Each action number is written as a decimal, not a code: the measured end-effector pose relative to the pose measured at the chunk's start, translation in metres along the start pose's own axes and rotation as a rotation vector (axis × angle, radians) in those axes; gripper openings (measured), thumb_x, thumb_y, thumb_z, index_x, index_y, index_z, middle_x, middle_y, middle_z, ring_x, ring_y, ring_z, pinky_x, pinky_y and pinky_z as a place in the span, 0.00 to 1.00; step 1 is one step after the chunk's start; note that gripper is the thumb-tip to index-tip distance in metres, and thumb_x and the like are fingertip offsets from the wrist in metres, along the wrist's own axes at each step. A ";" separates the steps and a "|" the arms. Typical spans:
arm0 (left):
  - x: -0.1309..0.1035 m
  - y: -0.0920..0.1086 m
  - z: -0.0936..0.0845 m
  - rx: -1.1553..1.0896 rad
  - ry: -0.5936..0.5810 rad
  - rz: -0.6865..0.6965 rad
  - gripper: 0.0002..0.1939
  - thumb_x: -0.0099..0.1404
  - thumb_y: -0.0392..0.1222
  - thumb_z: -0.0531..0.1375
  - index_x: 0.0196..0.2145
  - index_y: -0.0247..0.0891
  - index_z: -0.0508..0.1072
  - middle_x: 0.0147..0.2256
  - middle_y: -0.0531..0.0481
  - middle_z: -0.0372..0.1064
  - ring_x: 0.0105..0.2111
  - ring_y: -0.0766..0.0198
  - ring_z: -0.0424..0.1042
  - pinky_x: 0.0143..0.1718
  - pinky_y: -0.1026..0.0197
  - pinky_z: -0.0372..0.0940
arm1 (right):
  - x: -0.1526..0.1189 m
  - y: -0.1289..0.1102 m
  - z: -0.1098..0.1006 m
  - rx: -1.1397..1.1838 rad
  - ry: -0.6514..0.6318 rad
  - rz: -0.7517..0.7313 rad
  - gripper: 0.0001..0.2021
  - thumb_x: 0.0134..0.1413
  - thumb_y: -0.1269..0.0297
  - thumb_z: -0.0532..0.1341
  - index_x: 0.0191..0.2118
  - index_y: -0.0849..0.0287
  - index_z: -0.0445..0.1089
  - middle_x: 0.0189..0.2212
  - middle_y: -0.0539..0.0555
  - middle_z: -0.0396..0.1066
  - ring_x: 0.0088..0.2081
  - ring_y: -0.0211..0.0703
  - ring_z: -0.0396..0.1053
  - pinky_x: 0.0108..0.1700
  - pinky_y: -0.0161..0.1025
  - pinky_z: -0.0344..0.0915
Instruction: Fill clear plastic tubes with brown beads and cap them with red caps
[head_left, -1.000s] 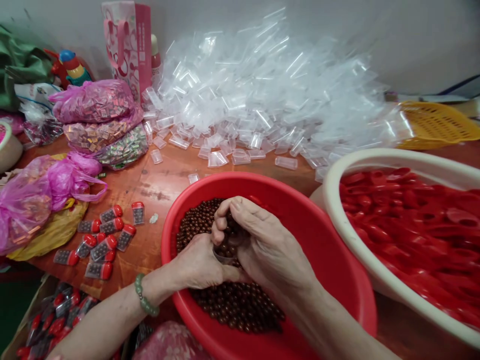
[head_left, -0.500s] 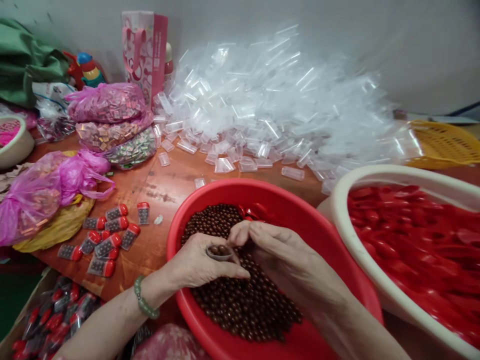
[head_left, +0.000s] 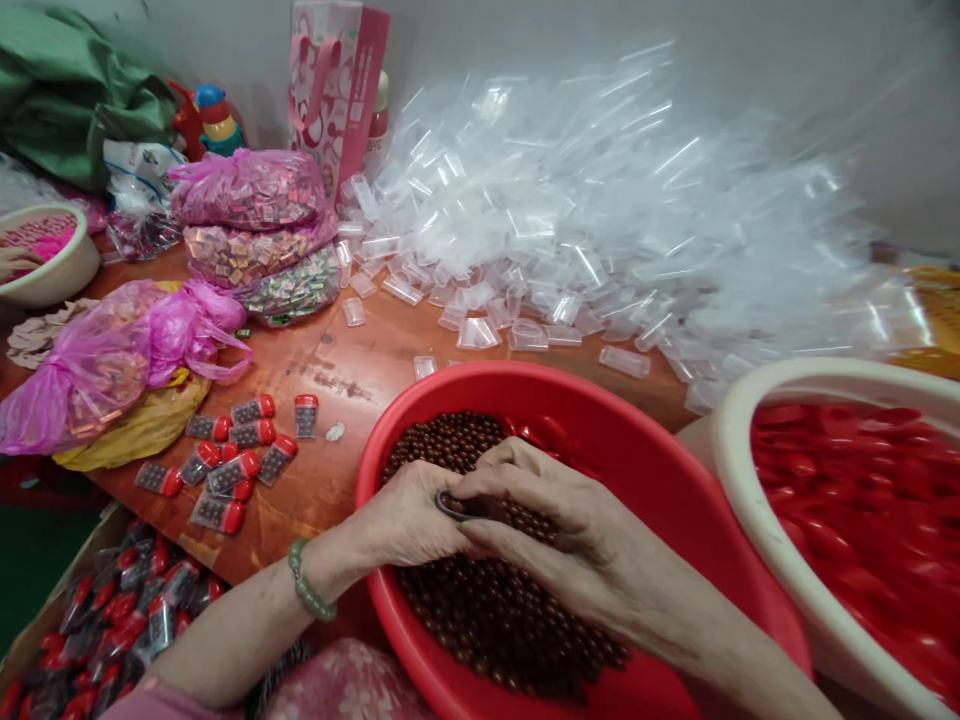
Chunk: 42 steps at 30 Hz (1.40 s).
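My left hand (head_left: 424,515) is closed around a small plastic container (head_left: 450,506), whose dark oval rim shows between finger and thumb. A few brown beads are visible at its mouth; most of its body is hidden in the hand. My right hand (head_left: 555,515) is bent over that mouth, fingertips on the upper rim and thumb along the lower one. Both hands are above a red basin (head_left: 637,420) with a heap of glossy brown beads (head_left: 517,620) in it. Some red caps (head_left: 551,438) lie at the basin's far side, behind my right hand.
A cream basin (head_left: 739,440) of red caps (head_left: 847,520) stands right. Clear containers (head_left: 555,220) are piled behind. Filled red-capped containers (head_left: 236,470) lie left, with more in a box (head_left: 112,620) below. Beyond are pink bags (head_left: 255,190) and another person's hand (head_left: 19,262) at a bowl (head_left: 60,280).
My right hand's fingers have moved left, from beside the container onto its rim, covering most of the beads in its mouth. The view has shifted, and another person's hand has appeared at far left.
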<state>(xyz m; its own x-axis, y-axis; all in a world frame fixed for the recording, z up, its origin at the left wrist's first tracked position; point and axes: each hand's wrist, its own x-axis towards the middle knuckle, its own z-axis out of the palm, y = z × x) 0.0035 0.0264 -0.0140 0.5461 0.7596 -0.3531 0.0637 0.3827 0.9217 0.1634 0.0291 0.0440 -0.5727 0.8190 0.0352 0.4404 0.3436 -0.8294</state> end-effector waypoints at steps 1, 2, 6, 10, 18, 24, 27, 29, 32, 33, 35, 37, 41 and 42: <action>0.000 0.000 0.000 0.019 -0.004 -0.004 0.17 0.47 0.49 0.67 0.21 0.34 0.68 0.21 0.57 0.52 0.25 0.70 0.52 0.25 0.65 0.47 | 0.001 0.001 0.000 -0.009 -0.015 0.005 0.04 0.57 0.67 0.59 0.35 0.53 0.71 0.32 0.52 0.67 0.35 0.41 0.66 0.35 0.38 0.65; 0.000 0.000 0.000 0.038 -0.007 -0.009 0.18 0.47 0.50 0.67 0.20 0.34 0.67 0.21 0.57 0.52 0.25 0.70 0.52 0.25 0.65 0.47 | 0.001 0.001 0.000 -0.019 -0.032 0.009 0.03 0.58 0.67 0.58 0.33 0.54 0.69 0.31 0.52 0.67 0.34 0.41 0.65 0.34 0.38 0.64; -0.001 0.000 -0.001 0.077 -0.021 -0.009 0.22 0.46 0.54 0.67 0.17 0.35 0.62 0.21 0.58 0.49 0.24 0.71 0.49 0.24 0.65 0.45 | 0.001 0.004 -0.002 -0.092 -0.088 -0.011 0.06 0.59 0.65 0.58 0.30 0.56 0.63 0.30 0.51 0.65 0.31 0.39 0.63 0.32 0.37 0.61; -0.001 0.001 -0.001 0.065 -0.017 0.028 0.23 0.47 0.53 0.68 0.16 0.36 0.60 0.20 0.58 0.49 0.23 0.71 0.48 0.24 0.65 0.45 | 0.001 0.007 -0.005 -0.128 -0.108 -0.041 0.09 0.59 0.65 0.58 0.28 0.56 0.62 0.27 0.50 0.64 0.28 0.37 0.62 0.30 0.36 0.58; 0.000 0.009 -0.005 0.021 -0.069 0.057 0.10 0.53 0.43 0.66 0.27 0.33 0.74 0.24 0.57 0.62 0.27 0.69 0.60 0.31 0.66 0.56 | -0.018 0.012 -0.013 0.143 -0.061 0.122 0.05 0.56 0.61 0.62 0.37 0.54 0.70 0.30 0.51 0.72 0.31 0.41 0.69 0.33 0.36 0.67; -0.004 0.014 -0.006 0.042 0.010 0.061 0.16 0.61 0.38 0.60 0.47 0.33 0.72 0.44 0.44 0.70 0.44 0.62 0.70 0.49 0.58 0.63 | -0.031 0.047 -0.028 -0.022 0.178 0.291 0.11 0.57 0.55 0.59 0.41 0.55 0.71 0.39 0.56 0.75 0.42 0.50 0.71 0.43 0.45 0.68; -0.008 0.014 -0.007 0.198 0.125 0.136 0.17 0.63 0.39 0.59 0.49 0.34 0.71 0.46 0.43 0.67 0.46 0.61 0.68 0.50 0.57 0.63 | -0.032 0.073 -0.032 -0.281 0.035 0.351 0.10 0.60 0.61 0.53 0.41 0.56 0.69 0.38 0.55 0.74 0.40 0.46 0.71 0.44 0.42 0.67; -0.011 0.014 -0.007 0.273 0.183 0.163 0.16 0.64 0.39 0.58 0.50 0.36 0.70 0.45 0.45 0.67 0.44 0.62 0.68 0.49 0.58 0.63 | -0.031 0.085 -0.031 -0.459 -0.096 0.406 0.08 0.60 0.66 0.53 0.40 0.57 0.69 0.38 0.55 0.74 0.39 0.44 0.72 0.43 0.39 0.66; -0.015 0.015 -0.004 0.245 0.230 0.119 0.17 0.62 0.37 0.59 0.49 0.37 0.68 0.40 0.48 0.69 0.40 0.64 0.70 0.45 0.60 0.65 | -0.028 0.097 -0.029 -0.625 -0.164 0.489 0.07 0.56 0.70 0.56 0.38 0.59 0.70 0.37 0.57 0.75 0.37 0.46 0.73 0.39 0.38 0.64; -0.015 0.014 -0.003 0.222 0.240 0.101 0.16 0.61 0.37 0.60 0.48 0.37 0.69 0.38 0.49 0.70 0.39 0.64 0.71 0.43 0.60 0.66 | -0.027 0.099 -0.029 -0.653 -0.163 0.516 0.06 0.55 0.71 0.57 0.38 0.60 0.70 0.36 0.58 0.75 0.36 0.47 0.73 0.38 0.38 0.63; -0.015 0.013 0.000 0.189 0.255 0.098 0.14 0.60 0.36 0.61 0.44 0.37 0.70 0.35 0.51 0.70 0.36 0.65 0.71 0.40 0.62 0.66 | -0.022 0.101 -0.028 -0.710 -0.167 0.571 0.06 0.56 0.70 0.57 0.37 0.62 0.70 0.34 0.60 0.75 0.35 0.49 0.73 0.35 0.39 0.62; -0.013 0.012 0.001 0.174 0.265 0.127 0.10 0.59 0.36 0.61 0.40 0.37 0.71 0.33 0.52 0.71 0.35 0.66 0.71 0.38 0.63 0.65 | -0.014 0.100 -0.028 -0.753 -0.165 0.613 0.08 0.59 0.68 0.55 0.38 0.62 0.70 0.34 0.60 0.75 0.35 0.49 0.74 0.34 0.39 0.61; -0.009 0.012 0.001 0.134 0.267 0.181 0.05 0.59 0.35 0.61 0.35 0.36 0.73 0.34 0.51 0.73 0.35 0.66 0.72 0.39 0.64 0.65 | 0.007 0.095 -0.021 -0.825 -0.169 0.651 0.13 0.64 0.62 0.52 0.41 0.62 0.71 0.36 0.61 0.74 0.36 0.49 0.74 0.33 0.39 0.61; -0.009 0.012 0.000 0.132 0.263 0.188 0.05 0.58 0.35 0.62 0.35 0.36 0.74 0.34 0.51 0.73 0.35 0.66 0.72 0.39 0.64 0.65 | 0.011 0.095 -0.018 -0.841 -0.173 0.653 0.14 0.64 0.61 0.52 0.41 0.61 0.72 0.38 0.62 0.73 0.36 0.49 0.74 0.33 0.39 0.61</action>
<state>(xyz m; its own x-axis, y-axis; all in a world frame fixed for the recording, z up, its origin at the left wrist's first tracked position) -0.0004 0.0242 0.0000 0.3255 0.9266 -0.1885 0.0993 0.1647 0.9813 0.2115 0.0792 -0.0241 -0.1162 0.9049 -0.4095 0.9923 0.1236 -0.0084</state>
